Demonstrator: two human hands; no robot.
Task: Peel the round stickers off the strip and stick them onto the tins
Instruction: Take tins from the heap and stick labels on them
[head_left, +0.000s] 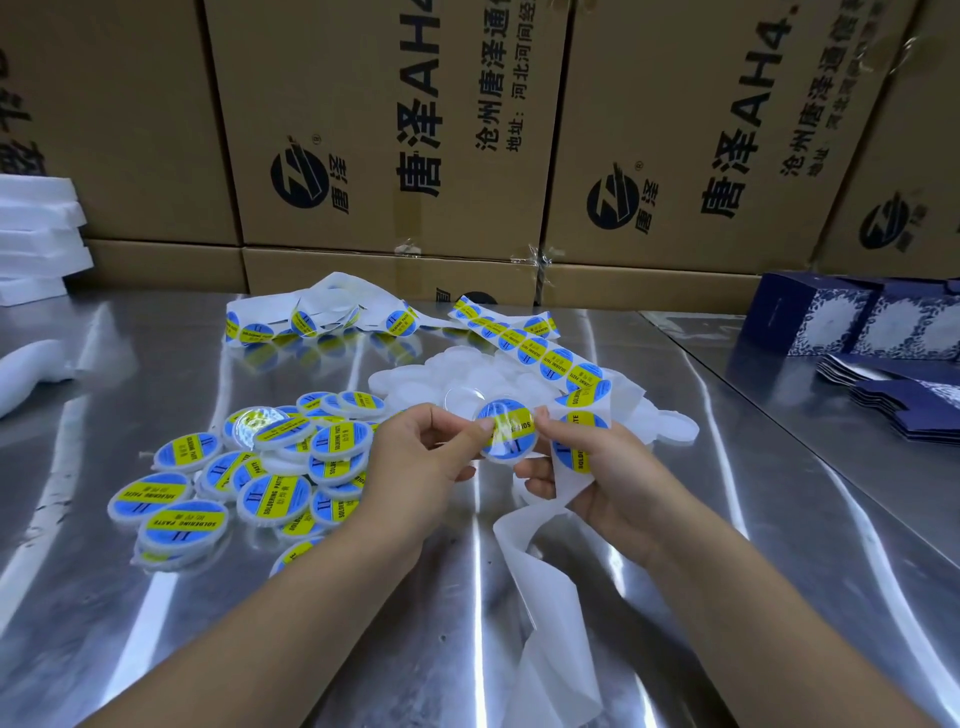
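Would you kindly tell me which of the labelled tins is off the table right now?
The tin pinched between the left hand and right hand; every other labelled tin lies in the pile on the table.

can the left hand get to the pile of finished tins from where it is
Probably yes. The left hand sits right beside the pile of stickered tins with nothing between them, though it is busy pinching the tin held with the right hand.

You've got two hands (415, 467) up | one tin (506, 431) held | roughly twenty labelled tins (270, 467) piled left | two sticker strips (540, 353) | unlabelled tins (467, 369): can't count.
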